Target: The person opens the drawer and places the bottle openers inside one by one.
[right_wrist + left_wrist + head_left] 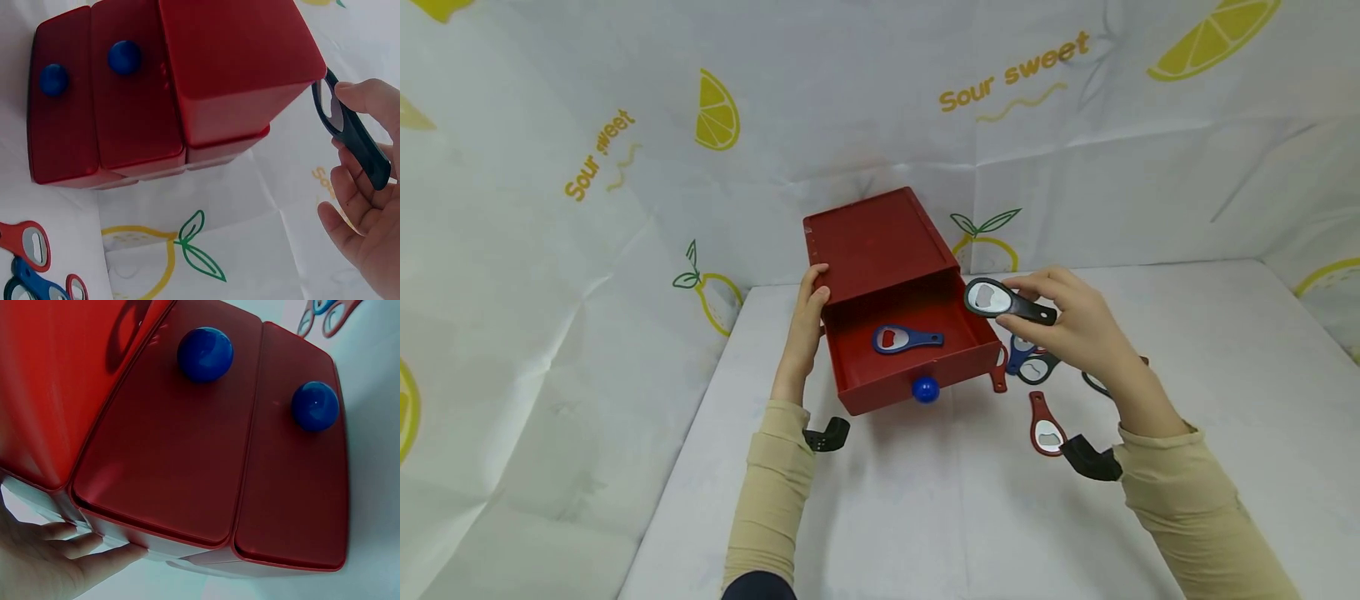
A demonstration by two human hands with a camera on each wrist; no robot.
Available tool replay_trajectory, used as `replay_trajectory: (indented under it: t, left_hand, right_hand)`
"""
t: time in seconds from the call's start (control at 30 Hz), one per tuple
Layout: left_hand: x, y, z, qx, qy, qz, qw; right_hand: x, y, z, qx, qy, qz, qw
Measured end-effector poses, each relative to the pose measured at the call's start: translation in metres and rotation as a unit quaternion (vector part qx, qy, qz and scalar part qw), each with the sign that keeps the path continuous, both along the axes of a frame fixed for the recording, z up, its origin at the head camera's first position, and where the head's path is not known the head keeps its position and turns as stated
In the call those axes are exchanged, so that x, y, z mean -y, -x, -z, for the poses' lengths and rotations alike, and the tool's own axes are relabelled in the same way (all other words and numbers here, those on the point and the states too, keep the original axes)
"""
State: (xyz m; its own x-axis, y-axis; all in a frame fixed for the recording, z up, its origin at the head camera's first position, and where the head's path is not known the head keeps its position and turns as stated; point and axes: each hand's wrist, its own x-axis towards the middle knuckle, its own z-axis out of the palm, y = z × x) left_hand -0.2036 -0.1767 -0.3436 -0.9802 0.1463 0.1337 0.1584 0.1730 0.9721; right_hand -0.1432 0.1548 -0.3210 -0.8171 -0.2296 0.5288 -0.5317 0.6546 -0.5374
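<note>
Seen from here, the pulled-out drawer [880,395] is open on top, so the right hand [1070,321], with a black opener [1017,306] near the right wall, has a way in from above. The red box's roof [880,242] covers the back part. Inside, a blue opener [917,338] takes up the middle, leaving bare floor beside it. The left hand [807,321] blocks the left side, a heap of openers [1036,368] crowds the right, and a knob [926,389] juts forward over open table [955,500].
</note>
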Motion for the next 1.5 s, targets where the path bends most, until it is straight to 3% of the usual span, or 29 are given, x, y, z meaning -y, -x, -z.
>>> replay_trajectory:
  t: [0.5, 0.67, 0.9, 1.2, 1.5]
  left_hand:
    - [0.002, 0.0, 0.001, 0.007, 0.007, -0.008, 0.9999]
    - [0.003, 0.0, 0.001, 0.004, 0.011, -0.009, 0.9999]
    - [0.003, -0.001, -0.001, 0.0, 0.004, -0.002, 1.0]
    - [0.001, -0.001, -0.002, -0.004, 0.002, 0.002, 1.0]
    - [0.001, 0.0, -0.001, -0.004, 0.007, 0.0, 1.0]
  right_hand:
    - [0.028, 0.015, -0.009, 0.013, -0.042, -0.049, 0.998]
    - [0.039, 0.022, -0.013, 0.046, -0.063, -0.075, 0.994]
    - [0.054, 0.032, -0.019, 0.099, -0.115, -0.105, 0.983]
    - [0.063, 0.04, -0.022, 0.085, -0.18, -0.147, 0.969]
    - [0.072, 0.045, -0.023, 0.132, -0.25, -0.174, 0.943]
